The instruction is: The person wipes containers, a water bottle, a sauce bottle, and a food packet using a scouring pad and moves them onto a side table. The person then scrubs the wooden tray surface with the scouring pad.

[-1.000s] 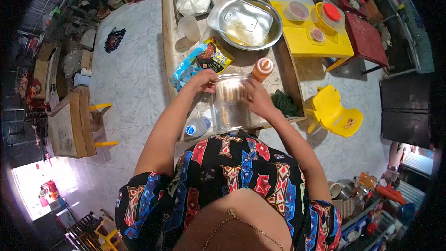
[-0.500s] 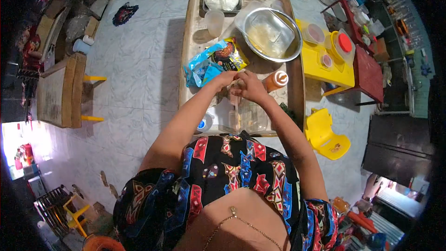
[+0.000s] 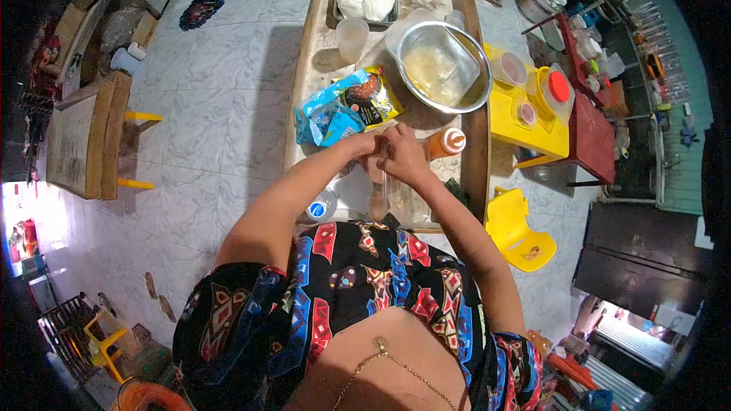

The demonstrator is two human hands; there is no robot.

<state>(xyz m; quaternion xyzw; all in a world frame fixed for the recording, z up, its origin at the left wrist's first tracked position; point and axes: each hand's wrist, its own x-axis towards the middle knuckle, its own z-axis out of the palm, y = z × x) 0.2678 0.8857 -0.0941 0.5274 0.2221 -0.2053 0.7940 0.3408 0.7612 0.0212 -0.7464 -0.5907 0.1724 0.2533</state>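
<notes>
My left hand (image 3: 365, 146) and my right hand (image 3: 405, 157) meet over the near part of the tray-like table. Their fingers are closed together; what they pinch is hidden. Just below them are clear plastic containers (image 3: 411, 205), their outlines hard to make out. An orange squeeze bottle (image 3: 445, 143) with a white top leans right of my right hand. Beyond my left hand lies a blue plastic bag (image 3: 324, 125), with a black and yellow food packet (image 3: 373, 99) against it. A bottle with a blue-marked cap (image 3: 317, 210) is near my left forearm.
A steel bowl (image 3: 484, 80) with pale contents stands beyond the squeeze bottle. Farther back are a clear plastic cup (image 3: 352, 39) and a metal tray (image 3: 340, 23) holding a white wrapped mass. Raised wooden edges (image 3: 481, 164) border the table. A yellow chair (image 3: 519, 236) is at right.
The view has shifted slightly. My hands stay together, with my right fingers drawn closer over my left hand. The squeeze bottle looks more tilted.
</notes>
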